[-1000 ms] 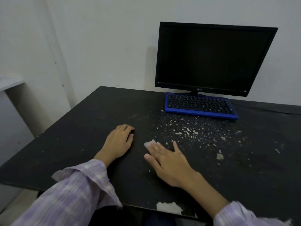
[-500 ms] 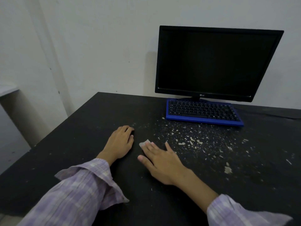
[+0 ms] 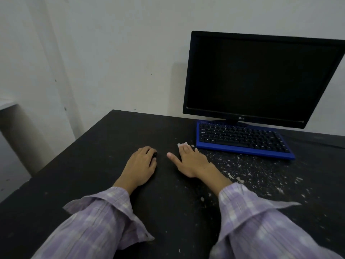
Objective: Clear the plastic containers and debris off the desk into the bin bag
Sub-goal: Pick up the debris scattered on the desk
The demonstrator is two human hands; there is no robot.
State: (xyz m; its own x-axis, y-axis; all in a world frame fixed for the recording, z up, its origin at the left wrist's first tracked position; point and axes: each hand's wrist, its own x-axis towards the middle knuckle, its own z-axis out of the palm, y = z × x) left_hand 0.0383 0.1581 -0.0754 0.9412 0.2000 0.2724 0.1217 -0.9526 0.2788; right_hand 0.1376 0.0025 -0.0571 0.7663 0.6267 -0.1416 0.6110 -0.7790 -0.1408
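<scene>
White flakes of debris (image 3: 250, 171) lie scattered over the black desk (image 3: 97, 165), in front of the keyboard and to the right of my right hand. My right hand (image 3: 190, 161) lies flat on the desk, fingers spread. Its fingertips press a small white scrap (image 3: 183, 144) down just left of the keyboard's front corner. My left hand (image 3: 141, 165) rests beside it with the fingers curled under. A small dark shape shows at those fingertips; I cannot tell what it is. No plastic container or bin bag is in view.
A blue keyboard (image 3: 242, 139) sits at the back right under a black monitor (image 3: 261, 77) against the wall. The desk's left edge runs diagonally, with a pale ledge (image 3: 7, 103) beyond it. My checked sleeves cover the near desk.
My right hand has slid forward with the white scrap, from the middle of the flakes up to the keyboard's left corner. My left hand stayed put. The view moved in closer.
</scene>
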